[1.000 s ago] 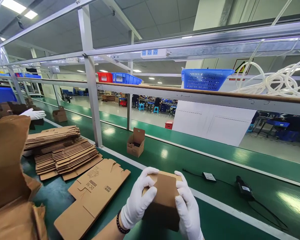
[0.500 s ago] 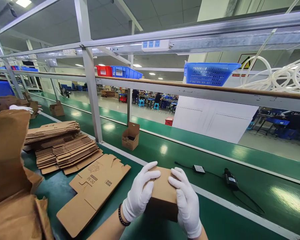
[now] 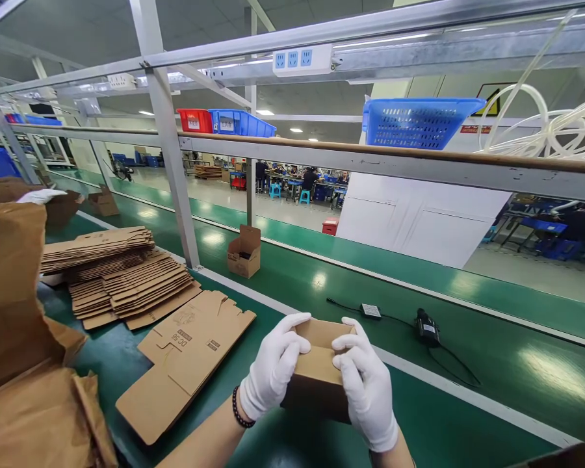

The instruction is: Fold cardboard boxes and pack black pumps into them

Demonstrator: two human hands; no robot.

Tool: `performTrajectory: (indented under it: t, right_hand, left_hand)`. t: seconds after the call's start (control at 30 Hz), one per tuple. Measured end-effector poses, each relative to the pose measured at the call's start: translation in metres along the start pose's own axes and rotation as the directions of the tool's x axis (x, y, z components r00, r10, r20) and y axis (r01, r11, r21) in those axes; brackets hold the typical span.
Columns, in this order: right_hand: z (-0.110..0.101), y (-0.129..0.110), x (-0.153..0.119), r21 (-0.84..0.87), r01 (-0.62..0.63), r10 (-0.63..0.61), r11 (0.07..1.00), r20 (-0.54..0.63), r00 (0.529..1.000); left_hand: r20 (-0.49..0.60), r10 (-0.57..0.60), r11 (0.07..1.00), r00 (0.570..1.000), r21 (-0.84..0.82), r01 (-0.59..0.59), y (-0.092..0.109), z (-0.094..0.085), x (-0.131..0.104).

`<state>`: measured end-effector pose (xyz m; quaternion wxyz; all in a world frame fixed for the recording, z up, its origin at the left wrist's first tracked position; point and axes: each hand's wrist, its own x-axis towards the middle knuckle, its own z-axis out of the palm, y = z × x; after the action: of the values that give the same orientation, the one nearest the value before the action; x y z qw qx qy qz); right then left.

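A small brown cardboard box stands in front of me on the green work surface, partly folded up, with its back panel raised and a flap across the top. My left hand, in a white glove, grips its left side with the fingers bent over the upper edge. Gloved in white as well, my right hand grips the right side, fingertips curled over the flap. To the left lie flat unfolded cartons printed "DC 56", beside a tall pile of flattened cartons.
Crumpled brown paper fills the near left. On the green belt are an open box and a black adapter with cable. Metal posts and a shelf with a blue basket stand beyond. Another person's gloved hand shows far left.
The box's top has opened: its back panel now stands up behind the flap, with both hands still on it. On the belt, the open box and the adapter have shifted left.
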<state>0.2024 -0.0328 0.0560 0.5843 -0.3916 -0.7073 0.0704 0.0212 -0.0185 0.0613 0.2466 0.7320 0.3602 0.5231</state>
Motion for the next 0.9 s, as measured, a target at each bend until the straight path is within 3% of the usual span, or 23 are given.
performTrajectory:
  t: [0.4,0.53,0.63,0.7,0.77,0.9]
  right_hand:
    - [-0.012,-0.006,-0.003,0.02,0.09,-0.09,0.996,-0.034,0.995]
    - [-0.019,-0.003,-0.002,0.017,0.109,-0.109,0.994,-0.032,0.994]
    - [-0.02,-0.002,-0.001,-0.003,0.143,-0.143,0.99,-0.019,0.989]
    - [-0.019,-0.002,-0.001,-0.014,0.161,-0.161,0.987,-0.009,0.987]
    - [-0.016,-0.002,0.0,-0.012,0.163,-0.163,0.987,-0.002,0.987]
    - [-0.013,-0.002,0.003,-0.003,0.135,-0.135,0.991,-0.06,0.989]
  left_hand:
    - [0.015,0.092,0.996,0.996,-0.018,-0.091,0.007,-0.002,-0.006]
    - [0.207,0.08,0.997,0.975,-0.01,-0.079,0.006,-0.011,-0.005]
    - [0.412,0.053,0.98,0.91,0.153,-0.127,0.01,-0.022,0.003]
    - [0.484,0.011,0.952,0.875,0.262,-0.157,0.014,-0.026,0.008]
    - [0.489,0.003,0.94,0.872,0.297,-0.17,0.014,-0.028,0.009]
    - [0.39,0.018,0.968,0.921,0.225,-0.114,-0.002,-0.023,0.0]
